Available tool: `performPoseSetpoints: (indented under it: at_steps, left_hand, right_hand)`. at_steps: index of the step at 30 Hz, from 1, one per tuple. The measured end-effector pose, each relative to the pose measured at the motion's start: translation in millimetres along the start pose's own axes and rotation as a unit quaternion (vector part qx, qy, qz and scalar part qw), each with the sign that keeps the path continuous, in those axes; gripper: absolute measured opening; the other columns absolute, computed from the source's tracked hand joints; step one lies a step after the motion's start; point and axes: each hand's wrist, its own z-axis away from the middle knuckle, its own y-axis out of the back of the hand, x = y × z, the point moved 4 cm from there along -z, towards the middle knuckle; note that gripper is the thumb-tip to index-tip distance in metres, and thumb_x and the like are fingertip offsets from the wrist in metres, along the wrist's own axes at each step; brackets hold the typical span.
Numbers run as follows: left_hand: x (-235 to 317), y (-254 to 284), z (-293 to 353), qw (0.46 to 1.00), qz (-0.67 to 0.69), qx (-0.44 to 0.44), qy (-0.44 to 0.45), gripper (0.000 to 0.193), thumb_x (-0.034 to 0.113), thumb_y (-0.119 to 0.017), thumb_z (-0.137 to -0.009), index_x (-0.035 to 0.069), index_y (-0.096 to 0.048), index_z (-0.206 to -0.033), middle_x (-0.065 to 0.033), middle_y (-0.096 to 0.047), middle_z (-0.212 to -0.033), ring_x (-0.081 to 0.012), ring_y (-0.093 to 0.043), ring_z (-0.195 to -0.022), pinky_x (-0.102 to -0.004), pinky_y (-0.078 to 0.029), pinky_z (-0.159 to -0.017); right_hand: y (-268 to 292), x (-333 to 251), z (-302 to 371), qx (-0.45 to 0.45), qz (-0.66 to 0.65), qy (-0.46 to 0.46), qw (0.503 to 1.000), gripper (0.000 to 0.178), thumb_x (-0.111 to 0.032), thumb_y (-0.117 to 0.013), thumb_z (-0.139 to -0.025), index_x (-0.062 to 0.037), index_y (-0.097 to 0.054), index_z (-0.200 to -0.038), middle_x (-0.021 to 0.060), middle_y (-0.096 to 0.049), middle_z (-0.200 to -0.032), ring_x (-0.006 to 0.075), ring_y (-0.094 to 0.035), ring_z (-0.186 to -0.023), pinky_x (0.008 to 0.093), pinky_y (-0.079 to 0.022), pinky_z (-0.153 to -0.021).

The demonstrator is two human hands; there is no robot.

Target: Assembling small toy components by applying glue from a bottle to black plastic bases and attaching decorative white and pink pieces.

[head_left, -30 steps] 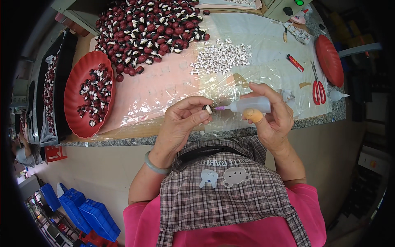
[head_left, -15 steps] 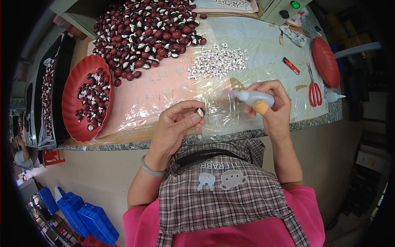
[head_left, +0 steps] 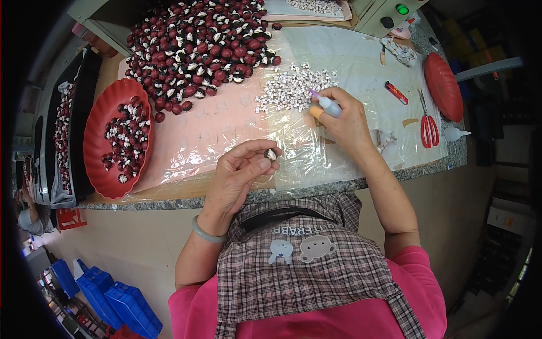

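Note:
My left hand pinches a small dark round piece with a white part between thumb and fingertips, just above the table's near side. Farther out, my right hand grips a small squeeze bottle with a thin purple tip. That tip points at the right edge of a heap of small white pieces; whether it touches one I cannot tell. An orange cover sits on one right-hand digit. Behind and left lies a large pile of dark red and black round pieces with white parts.
A red scalloped dish at left holds several finished-looking red-and-white pieces. On the right lie red-handled scissors, a red tube, another red dish and a second small bottle. Plastic sheeting covers the table.
My right hand has moved forward and left with the squeeze bottle, bringing its tip to the white heap. My left hand stays nearly in place with its piece.

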Motion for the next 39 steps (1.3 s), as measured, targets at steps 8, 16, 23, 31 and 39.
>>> performPoseSetpoints:
  at_steps: [8,16,23,31,39]
  left_hand:
    - [-0.9,1.9,-0.8,1.000,0.005,-0.006,0.001,0.032,0.007,-0.064,-0.088,0.000,-0.059,-0.118,-0.0104,-0.064,-0.109,-0.0147,-0.064,-0.091,-0.0251,-0.052,-0.082]
    - [-1.1,0.7,-1.5,1.000,0.012,-0.012,-0.004,0.032,0.007,-0.064,-0.088,-0.001,-0.058,-0.119,-0.0122,-0.063,-0.110,-0.0150,-0.063,-0.092,-0.0252,-0.052,-0.083]
    - [-0.9,-0.7,-1.0,1.000,0.022,-0.004,-0.010,0.030,0.005,-0.061,-0.090,-0.001,-0.058,-0.119,-0.0122,-0.063,-0.109,-0.0145,-0.063,-0.091,-0.0249,-0.052,-0.083]
    - [-2.7,-3.6,-0.1,1.000,-0.013,0.013,-0.020,0.027,0.004,-0.059,-0.091,-0.001,-0.058,-0.117,-0.0104,-0.065,-0.104,-0.0134,-0.063,-0.088,-0.0245,-0.051,-0.079]
    - [-1.5,-10.2,3.6,1.000,0.012,0.014,-0.005,0.026,0.002,-0.058,-0.091,-0.001,-0.058,-0.116,-0.0112,-0.066,-0.104,-0.0129,-0.063,-0.085,-0.0245,-0.051,-0.078]
  right_hand:
    - [-2.2,-3.5,-3.2,-0.064,0.067,0.083,0.992,0.025,-0.006,-0.071,-0.075,-0.0010,-0.067,-0.099,0.0100,-0.063,-0.089,0.0245,-0.062,-0.077,0.0334,-0.049,-0.073]
    - [0.8,-2.5,-2.5,-0.064,0.017,0.004,0.998,0.024,-0.003,-0.069,-0.076,-0.0011,-0.068,-0.100,0.0096,-0.063,-0.089,0.0212,-0.062,-0.081,0.0316,-0.048,-0.074]
    - [-0.5,-20.8,6.1,-0.081,0.064,0.088,0.991,0.018,-0.008,-0.068,-0.079,-0.0009,-0.066,-0.095,0.0141,-0.064,-0.092,0.0316,-0.062,-0.082,0.0348,-0.050,-0.074]
    - [-7.0,-43.0,34.8,-0.170,-0.267,-0.058,0.947,0.008,0.002,-0.066,-0.081,0.0030,-0.063,-0.089,0.0045,-0.063,-0.089,0.0097,-0.061,-0.072,0.0229,-0.052,-0.064]
    - [-10.9,-47.3,45.4,-0.171,-0.266,-0.071,0.946,0.014,-0.005,-0.070,-0.078,-0.0019,-0.065,-0.091,0.0032,-0.066,-0.086,0.0094,-0.061,-0.078,0.0243,-0.050,-0.069]
